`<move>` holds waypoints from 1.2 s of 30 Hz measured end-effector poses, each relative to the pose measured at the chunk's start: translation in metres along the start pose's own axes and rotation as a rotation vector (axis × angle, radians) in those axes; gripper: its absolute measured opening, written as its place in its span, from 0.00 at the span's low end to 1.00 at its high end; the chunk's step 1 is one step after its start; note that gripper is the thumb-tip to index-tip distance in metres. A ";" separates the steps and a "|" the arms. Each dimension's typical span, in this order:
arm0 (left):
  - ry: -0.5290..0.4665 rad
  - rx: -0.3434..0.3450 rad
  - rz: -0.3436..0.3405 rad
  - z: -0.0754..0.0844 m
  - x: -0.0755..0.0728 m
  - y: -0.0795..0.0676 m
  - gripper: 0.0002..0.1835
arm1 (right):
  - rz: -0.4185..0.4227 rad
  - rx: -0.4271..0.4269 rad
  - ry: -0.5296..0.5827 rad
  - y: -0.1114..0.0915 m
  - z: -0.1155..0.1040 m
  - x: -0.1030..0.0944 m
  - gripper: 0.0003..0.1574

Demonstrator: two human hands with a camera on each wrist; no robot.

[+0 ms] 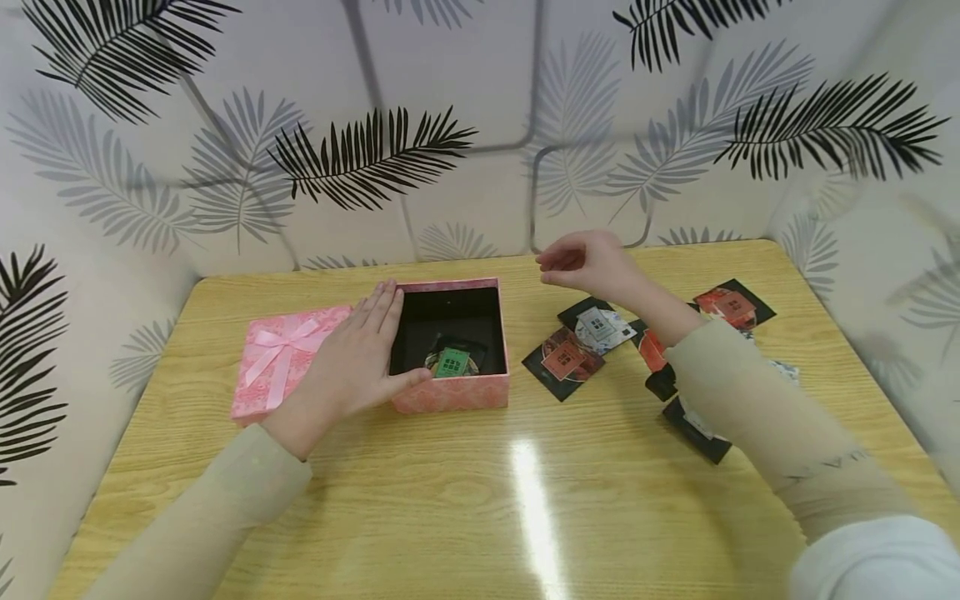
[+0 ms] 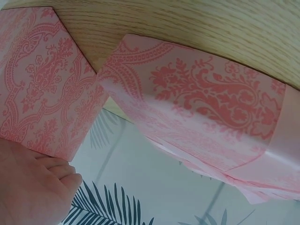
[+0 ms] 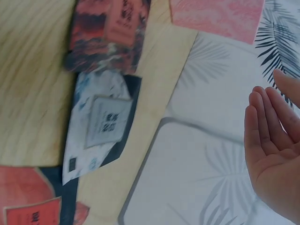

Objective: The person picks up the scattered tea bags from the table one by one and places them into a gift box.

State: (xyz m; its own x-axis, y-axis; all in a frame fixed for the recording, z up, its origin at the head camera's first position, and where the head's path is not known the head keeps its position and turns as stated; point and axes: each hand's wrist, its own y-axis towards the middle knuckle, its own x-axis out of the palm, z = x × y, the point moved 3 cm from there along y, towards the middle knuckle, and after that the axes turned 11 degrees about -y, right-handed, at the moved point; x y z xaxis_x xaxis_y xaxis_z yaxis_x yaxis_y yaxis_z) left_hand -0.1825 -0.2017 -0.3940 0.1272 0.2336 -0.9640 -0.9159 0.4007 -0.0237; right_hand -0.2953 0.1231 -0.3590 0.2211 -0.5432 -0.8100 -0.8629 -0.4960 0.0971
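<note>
While our left hand [image 1: 348, 358] rests against the left side of the pink box [image 1: 450, 395], its fingers lie straight and close together along the rim, and its thumb stretches wide toward the front edge, touching the box without wrapping round it. The box stands upright on the wooden table [image 1: 450, 500], its black inside facing up, and a green-labelled packet [image 1: 453, 362] lies in it near the front wall. Left of the box sits the pink lid [image 1: 258, 371], a pale ribbon bow on top, partly hidden behind our hand; we cannot tell whether lid and box touch. Our right hand [image 1: 591, 260] hangs above the table, right of the box, its fingers gently bent side by side, the thumb a small gap away, with nothing between them. Nearest below it lie a grey-and-white packet [image 1: 597, 324] and a dark packet with a red label [image 1: 564, 362], their edges meeting. Farther right, we see more packets partly covered by our right sleeve [image 1: 742, 408], including a red one [image 1: 737, 308] at the back. Behind everything hangs a pale, leaf-printed backdrop [image 1: 480, 79].
</note>
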 end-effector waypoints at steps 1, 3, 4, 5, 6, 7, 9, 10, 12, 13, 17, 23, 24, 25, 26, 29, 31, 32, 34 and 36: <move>-0.003 0.000 0.002 0.000 0.000 0.000 0.63 | -0.002 0.005 -0.006 -0.002 0.003 -0.001 0.15; -0.006 0.002 0.006 0.000 0.000 -0.001 0.63 | -0.009 0.013 -0.015 -0.005 0.009 -0.002 0.15; -0.006 0.002 0.007 0.000 0.000 -0.001 0.63 | -0.016 0.019 -0.021 -0.007 0.012 -0.002 0.15; -0.006 0.003 0.008 0.000 0.000 -0.001 0.63 | -0.025 0.022 -0.024 -0.008 0.015 -0.002 0.16; -0.006 0.004 0.009 0.000 0.000 -0.001 0.63 | -0.037 0.033 -0.027 -0.009 0.018 -0.001 0.16; -0.006 0.004 0.009 0.000 0.000 -0.001 0.63 | -0.050 0.042 -0.032 -0.011 0.021 0.000 0.16; -0.006 0.005 0.010 0.000 0.000 -0.001 0.63 | -0.077 0.063 -0.037 -0.014 0.027 0.002 0.18; -0.006 0.005 0.010 0.000 0.000 -0.001 0.63 | -0.089 0.070 -0.037 -0.015 0.030 0.004 0.19; -0.007 0.006 0.013 -0.001 0.000 -0.001 0.63 | -0.110 0.078 -0.041 -0.018 0.036 0.008 0.20; -0.008 0.006 0.013 0.000 0.000 -0.001 0.63 | -0.118 0.077 -0.042 -0.019 0.038 0.010 0.20; -0.012 0.007 0.016 0.000 -0.001 -0.001 0.63 | -0.142 0.070 -0.041 -0.023 0.045 0.017 0.20; 0.000 0.010 0.017 0.000 0.001 0.000 0.63 | -0.177 0.065 -0.051 -0.029 0.050 0.027 0.19; 0.002 0.010 0.019 0.000 0.001 0.000 0.63 | -0.184 0.067 -0.052 -0.030 0.051 0.028 0.19; 0.001 0.010 0.019 0.000 0.001 0.000 0.63 | -0.192 0.070 -0.052 -0.031 0.052 0.030 0.19; 0.000 0.010 0.021 0.000 0.002 0.000 0.63 | -0.199 0.073 -0.050 -0.031 0.053 0.031 0.19; -0.004 0.008 0.023 0.000 0.002 0.000 0.63 | -0.213 0.087 -0.042 -0.033 0.056 0.033 0.20; -0.008 0.007 0.024 0.000 0.002 -0.001 0.63 | -0.217 0.090 -0.048 -0.033 0.057 0.035 0.20; -0.010 0.006 0.025 0.000 0.002 -0.001 0.63 | -0.216 0.088 -0.052 -0.033 0.058 0.035 0.21; -0.016 0.007 0.029 0.000 0.002 -0.001 0.63 | -0.219 0.086 -0.057 -0.034 0.059 0.036 0.21; -0.018 0.006 0.030 0.000 0.002 -0.001 0.63 | -0.222 0.083 -0.062 -0.035 0.060 0.037 0.21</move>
State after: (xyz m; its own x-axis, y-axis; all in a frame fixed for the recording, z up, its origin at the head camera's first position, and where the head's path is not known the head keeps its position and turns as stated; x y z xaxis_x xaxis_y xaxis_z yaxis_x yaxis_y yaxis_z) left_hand -0.1814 -0.2021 -0.3957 0.1065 0.2614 -0.9593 -0.9170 0.3989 0.0069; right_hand -0.2843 0.1611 -0.4272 0.3838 -0.3830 -0.8402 -0.8311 -0.5398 -0.1336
